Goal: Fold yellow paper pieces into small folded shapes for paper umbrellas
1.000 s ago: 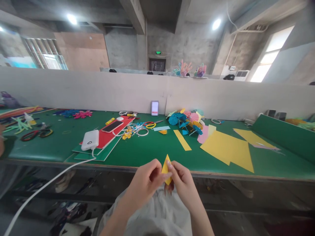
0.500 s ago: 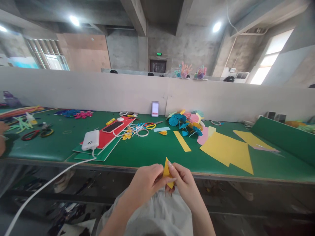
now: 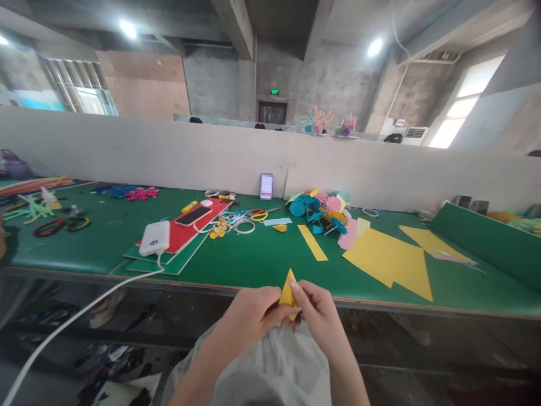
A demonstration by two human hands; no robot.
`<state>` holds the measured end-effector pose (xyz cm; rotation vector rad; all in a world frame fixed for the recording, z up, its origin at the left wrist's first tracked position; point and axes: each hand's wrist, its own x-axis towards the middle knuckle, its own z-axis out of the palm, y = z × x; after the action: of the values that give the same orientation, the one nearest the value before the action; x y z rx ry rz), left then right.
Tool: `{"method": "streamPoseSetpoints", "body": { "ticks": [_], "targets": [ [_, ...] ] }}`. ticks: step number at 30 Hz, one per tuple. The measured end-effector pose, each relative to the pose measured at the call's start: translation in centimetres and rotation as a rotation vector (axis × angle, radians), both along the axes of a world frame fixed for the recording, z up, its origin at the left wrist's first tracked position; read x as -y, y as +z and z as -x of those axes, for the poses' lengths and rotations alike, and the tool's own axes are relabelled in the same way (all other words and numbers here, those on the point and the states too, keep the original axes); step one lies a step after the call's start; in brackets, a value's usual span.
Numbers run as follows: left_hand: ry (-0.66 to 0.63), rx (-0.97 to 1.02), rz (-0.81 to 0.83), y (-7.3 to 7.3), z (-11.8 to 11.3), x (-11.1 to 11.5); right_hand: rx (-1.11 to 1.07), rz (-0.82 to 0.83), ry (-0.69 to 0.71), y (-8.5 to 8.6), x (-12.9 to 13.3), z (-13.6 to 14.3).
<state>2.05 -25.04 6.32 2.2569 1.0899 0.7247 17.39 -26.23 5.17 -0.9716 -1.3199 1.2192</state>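
Note:
Between my two hands is a small folded piece of yellow paper (image 3: pixel 287 291), its pointed tip upward, just in front of the table's near edge. My left hand (image 3: pixel 253 309) grips it from the left, the thumb laid across its lower part. My right hand (image 3: pixel 315 307) pinches its right side between thumb and fingers. The lower end of the paper is partly hidden by my fingers. Beyond it on the green table lie a yellow paper strip (image 3: pixel 313 242) and a large yellow sheet (image 3: pixel 389 256) with a notch cut in it.
Paper umbrellas (image 3: pixel 319 211) are heaped at the back centre. Scissors (image 3: pixel 258 215) lie left of them, near paper scraps (image 3: pixel 220 228). A white power bank (image 3: pixel 154 238) with a cable and a phone (image 3: pixel 193 216) rest on a red board (image 3: pixel 180 239). Another phone (image 3: pixel 266 186) leans against the partition.
The folded paper has tilted slightly, and more of its left face shows. Both hands keep their hold on it. The view has shifted a little.

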Motion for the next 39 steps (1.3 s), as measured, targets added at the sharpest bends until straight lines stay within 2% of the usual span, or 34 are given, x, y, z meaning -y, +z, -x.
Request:
{"method": "streamPoseSetpoints", "body": {
  "ticks": [9, 15, 21, 24, 28, 34, 39],
  "targets": [
    [0.082, 0.019, -0.044, -0.7, -0.2, -0.2, 0.009, -0.055, -0.021, 0.0, 0.3, 0.5],
    [0.179, 0.225, -0.028, -1.3, -1.0, 0.0, -0.032, -0.060, -0.043, 0.2, 0.6, 0.9],
    [0.226, 0.408, 0.067, -1.1, -1.3, 0.4, -0.095, -0.010, -0.005, 0.3, 0.7, 1.0],
    [0.195, 0.405, 0.092, -0.9, -1.4, 0.7, -0.119, -0.008, -0.023, 0.1, 0.5, 1.0],
    [0.081, 0.367, 0.199, -0.6, -1.7, 1.3, -0.209, -0.019, -0.090, -0.4, 0.1, 1.0],
    [-0.016, 0.512, 0.383, -0.4, -1.3, 1.7, -0.403, 0.064, -0.138, -0.5, -0.2, 0.7],
    [-0.180, 0.291, 0.348, 0.6, -0.8, 1.8, -0.489, 0.151, -0.128, 0.3, 0.0, 0.8]
  ]
}}
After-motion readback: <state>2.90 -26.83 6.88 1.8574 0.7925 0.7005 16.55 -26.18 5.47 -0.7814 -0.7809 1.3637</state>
